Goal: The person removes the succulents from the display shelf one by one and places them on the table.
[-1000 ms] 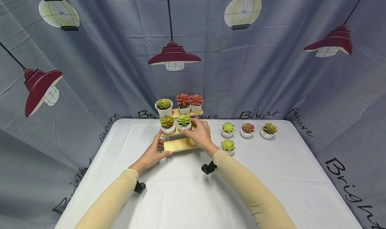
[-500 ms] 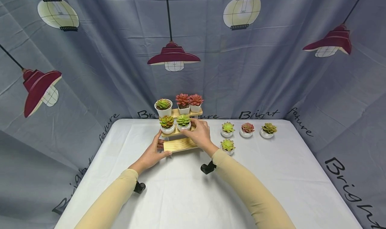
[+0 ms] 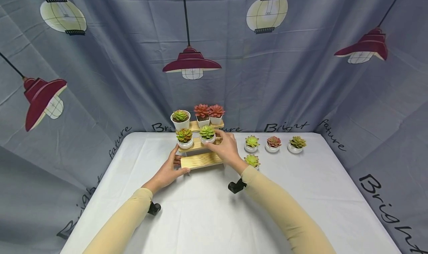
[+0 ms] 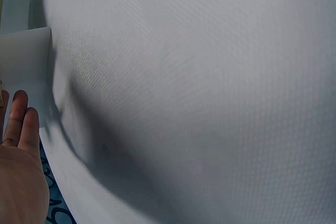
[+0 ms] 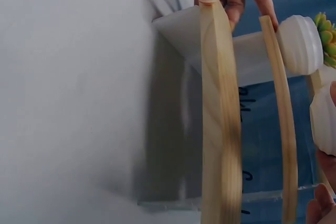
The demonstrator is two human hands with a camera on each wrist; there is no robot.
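A three-tier wooden stand (image 3: 200,160) is at the table's back. At its left end the left hand (image 3: 166,174) grips it; the right wrist view shows that thumb on the lowest board (image 5: 219,114) and a finger touching the middle one. The right hand (image 3: 229,150) pinches a white pot with a light green succulent (image 3: 207,132) at the middle tier; whether the pot touches the board is unclear. Left of it stands a pot with an orange-green succulent (image 3: 184,135). The top tier bears a green succulent (image 3: 180,116) and two red ones (image 3: 202,111).
Right of the stand, potted succulents stand on the white table (image 3: 200,216): a light green one (image 3: 252,141), a reddish one (image 3: 274,142), an olive one (image 3: 297,142), and another light green one (image 3: 252,160) nearer, partly behind the right forearm. A grey curtain (image 3: 214,90) hangs behind.
The right hand and the light green succulent pot in it have moved a little right along the middle tier, widening the gap to the orange-green one. The left hand has kept its hold on the stand.
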